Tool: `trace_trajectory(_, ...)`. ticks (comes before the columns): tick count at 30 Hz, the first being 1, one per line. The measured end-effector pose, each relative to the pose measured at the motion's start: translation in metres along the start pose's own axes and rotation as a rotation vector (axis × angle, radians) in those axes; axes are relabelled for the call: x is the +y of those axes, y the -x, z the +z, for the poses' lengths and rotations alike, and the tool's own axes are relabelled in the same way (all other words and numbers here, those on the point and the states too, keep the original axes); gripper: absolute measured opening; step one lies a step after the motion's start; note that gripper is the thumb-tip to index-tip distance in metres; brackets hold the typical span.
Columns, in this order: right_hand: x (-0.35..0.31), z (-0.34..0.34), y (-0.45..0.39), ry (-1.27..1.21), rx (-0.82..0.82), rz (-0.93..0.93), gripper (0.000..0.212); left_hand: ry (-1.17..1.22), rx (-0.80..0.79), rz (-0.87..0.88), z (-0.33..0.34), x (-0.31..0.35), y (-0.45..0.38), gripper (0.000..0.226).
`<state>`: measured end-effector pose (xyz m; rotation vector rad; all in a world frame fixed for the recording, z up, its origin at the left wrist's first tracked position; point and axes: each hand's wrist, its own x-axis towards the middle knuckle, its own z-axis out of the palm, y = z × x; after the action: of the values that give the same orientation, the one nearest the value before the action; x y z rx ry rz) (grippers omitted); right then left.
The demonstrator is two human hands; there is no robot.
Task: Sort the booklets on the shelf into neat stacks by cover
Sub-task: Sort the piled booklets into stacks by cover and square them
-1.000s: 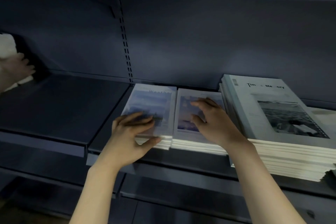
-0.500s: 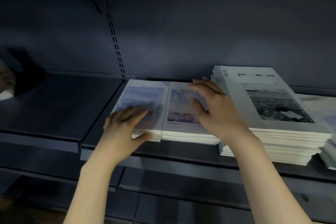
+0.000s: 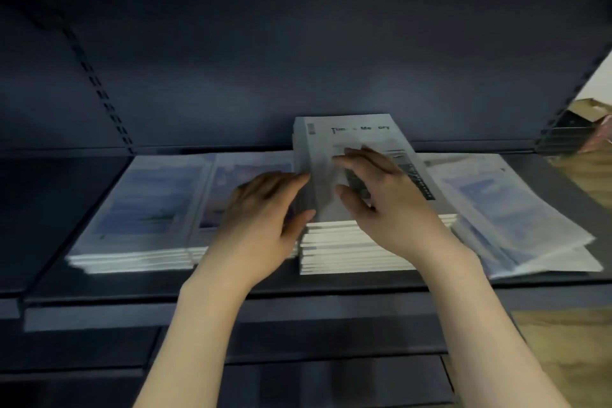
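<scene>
The step in hand seems to be squaring the tall grey-cover stack [image 3: 351, 242] on the shelf [image 3: 99, 295]. The left hand [image 3: 265, 219] presses its left side with straight fingers; the right hand [image 3: 387, 205] lies flat on top. Next, the loose blue-cover booklets [image 3: 516, 209] to the right need tidying. Two blue-cover stacks [image 3: 159, 209] lie left.

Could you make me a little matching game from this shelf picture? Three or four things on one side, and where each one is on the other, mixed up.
Things:
1. tall grey stack
2. loose fanned pile
3. far-left blue stack
4. right hand

Places:
A. at the left end of the row
B. resting on top of the tall grey stack
C. in the middle, between the two hands
D. at the right end, untidy

Pairs: 1-C, 2-D, 3-A, 4-B
</scene>
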<state>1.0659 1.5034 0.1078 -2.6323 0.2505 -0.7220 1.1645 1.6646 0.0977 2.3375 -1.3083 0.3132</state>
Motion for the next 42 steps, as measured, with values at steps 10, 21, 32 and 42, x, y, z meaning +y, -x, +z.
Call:
trace_trajectory(10, 0.090, -0.063, 0.044, 0.048, -0.042, 0.252, 0.047, 0.001, 0.020, 0.163, 0.044, 0.080, -0.033, 0.050)
trace_trajectory(21, 0.166, -0.091, 0.092, 0.186, -0.590, 0.379, 0.103, 0.039, 0.036, 0.137, 0.082, 0.143, -0.040, 0.047)
trace_trajectory(32, 0.208, -0.108, 0.118, 0.288, -0.606, 0.346, 0.104, -0.047, -0.083, 0.201, 0.124, 0.210, -0.055, 0.051)
trace_trajectory(42, 0.206, -0.115, 0.115, 0.353, -0.479, 0.257, 0.081, 0.020, -0.114, 0.130, 0.137, 0.218, -0.055, 0.069)
